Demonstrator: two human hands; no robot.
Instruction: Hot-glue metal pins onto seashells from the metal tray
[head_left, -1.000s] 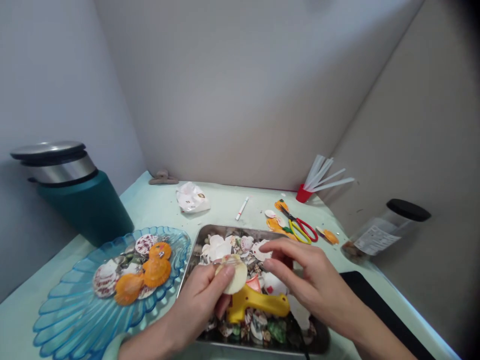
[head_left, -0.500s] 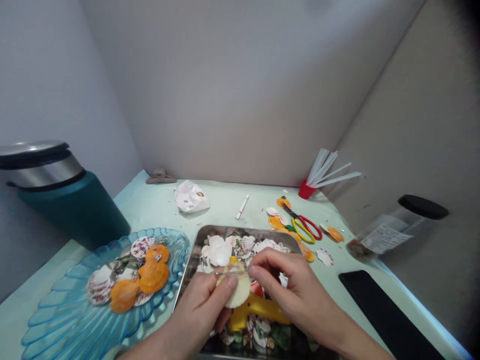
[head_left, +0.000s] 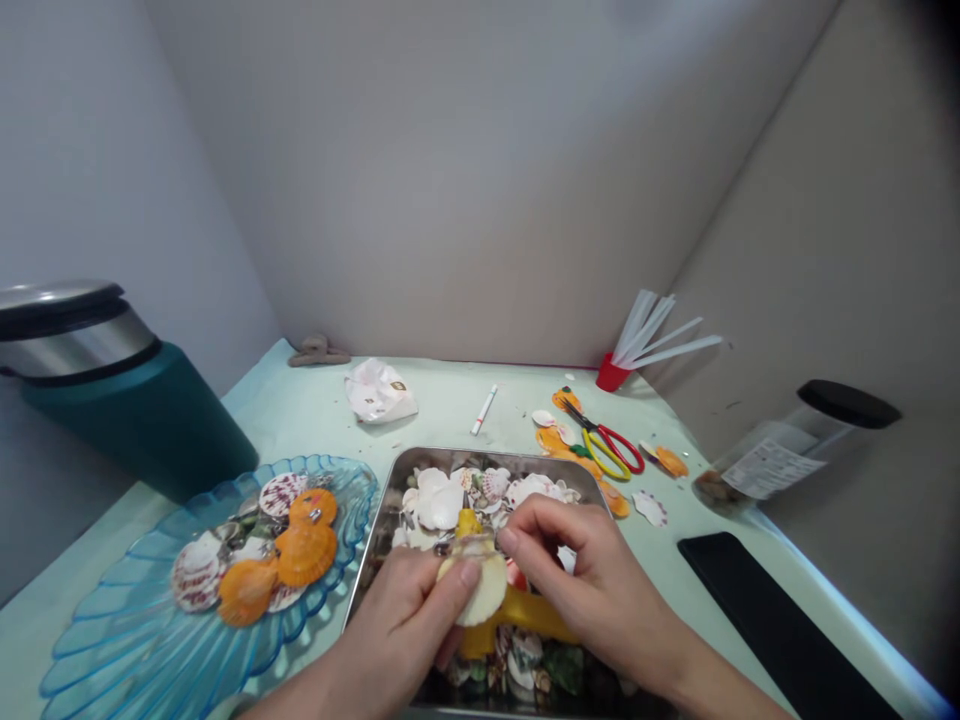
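My left hand (head_left: 412,610) pinches a pale yellow seashell (head_left: 484,588) between thumb and fingers, above the metal tray. My right hand (head_left: 577,570) has thumb and forefinger pressed together at the shell's upper right edge; whatever they hold is too small to make out. Under both hands lies a yellow glue gun (head_left: 525,612), its nozzle pointing away from me and its body partly hidden. It rests on several white and patterned shells (head_left: 439,497) in the metal tray (head_left: 480,456).
At left stand a blue scalloped dish (head_left: 150,650) with orange and striped shells and a teal bottle (head_left: 157,420). Scissors (head_left: 611,450), a marker (head_left: 484,410), a crumpled bag (head_left: 380,392), a red cup of glue sticks (head_left: 613,374), a jar (head_left: 795,450) and a black slab (head_left: 772,620) surround the tray.
The shell in my left hand has shifted slightly right and tilted. A thin clear strip seen across its top between both hands is now hard to see. My right hand has barely moved.
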